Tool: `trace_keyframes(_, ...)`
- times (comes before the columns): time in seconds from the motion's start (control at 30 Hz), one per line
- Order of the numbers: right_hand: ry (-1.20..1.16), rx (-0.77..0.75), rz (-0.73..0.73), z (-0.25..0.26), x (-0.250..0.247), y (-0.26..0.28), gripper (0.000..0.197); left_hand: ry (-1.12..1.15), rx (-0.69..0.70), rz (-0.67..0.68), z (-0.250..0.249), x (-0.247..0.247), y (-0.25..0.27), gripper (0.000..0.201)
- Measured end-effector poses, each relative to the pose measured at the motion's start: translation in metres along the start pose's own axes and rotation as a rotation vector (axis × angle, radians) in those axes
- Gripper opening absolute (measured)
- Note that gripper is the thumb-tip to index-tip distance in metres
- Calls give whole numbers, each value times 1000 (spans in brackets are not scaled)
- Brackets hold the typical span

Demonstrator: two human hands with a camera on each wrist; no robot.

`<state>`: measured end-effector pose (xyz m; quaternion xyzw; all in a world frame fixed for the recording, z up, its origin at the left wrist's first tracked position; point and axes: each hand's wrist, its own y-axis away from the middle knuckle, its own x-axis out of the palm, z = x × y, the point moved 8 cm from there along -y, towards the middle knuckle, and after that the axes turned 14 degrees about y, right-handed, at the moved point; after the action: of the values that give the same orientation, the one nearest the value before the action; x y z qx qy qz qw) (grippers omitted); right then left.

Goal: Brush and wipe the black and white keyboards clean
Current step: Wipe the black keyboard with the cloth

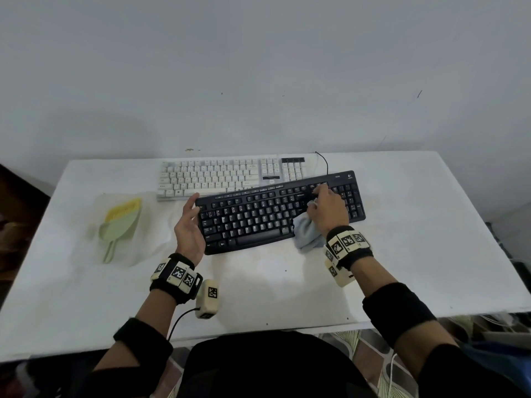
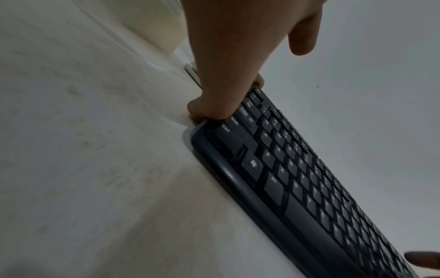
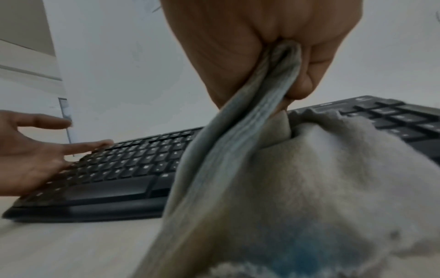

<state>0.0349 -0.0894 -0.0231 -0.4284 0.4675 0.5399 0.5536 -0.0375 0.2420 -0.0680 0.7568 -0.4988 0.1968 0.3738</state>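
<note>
fingers (image 1: 321,191) of the right hand (image 1: 329,206) reach onto the upper right keys of the black keyboard (image 1: 258,219), and the right wrist view shows them and the palm closed round a bunch of pale blue-grey cloth (image 3: 273,188), which is squeezed in the fist and spills down over the keyboard's front edge onto the table (image 1: 287,282). on the other side the left hand (image 1: 188,225) stands against the left end of the black keyboard with its fingers (image 3: 43,123) straight and a little apart, the fingertips touching the end keys and the thumb held off; it braces the keyboard without curling round it. that keyboard lies slanted across the white table, its right end farther from the person, its far edge touching or overlapping the near edge of the white keyboard (image 1: 218,176), which sits behind it against the wall side of the table. a black cable (image 1: 323,160) runs up from the black keyboard's back. left of both keyboards, well apart from the hands, a small green dustpan with a yellow brush (image 1: 120,222) lies on a clear plastic bag (image 1: 143,239).
</note>
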Motion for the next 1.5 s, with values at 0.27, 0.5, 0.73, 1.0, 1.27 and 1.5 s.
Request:
trace_keyframes(0.27,-48,-207,15,46,11,16,31,7,20,22,0,2,0,37)
trace_keyframes(0.5,-70,156,-62,-47,-9,2,27,7,20,27,0,1,-1,38)
trace_keyframes(0.73,-170,30,-88,-25,-6,6,30,-1,21,21,0,0,-1,40)
trace_keyframes(1.0,-181,236,-153,-71,-19,4,32,-1,24,13,0,1,1,39)
trace_keyframes(1.27,-183,341,-136,-111,-31,-11,36,-15,17,11,0,0,0,40)
trace_keyframes(1.5,-206,172,-74,-87,-24,-11,38,-44,21,7,0,-2,0,43)
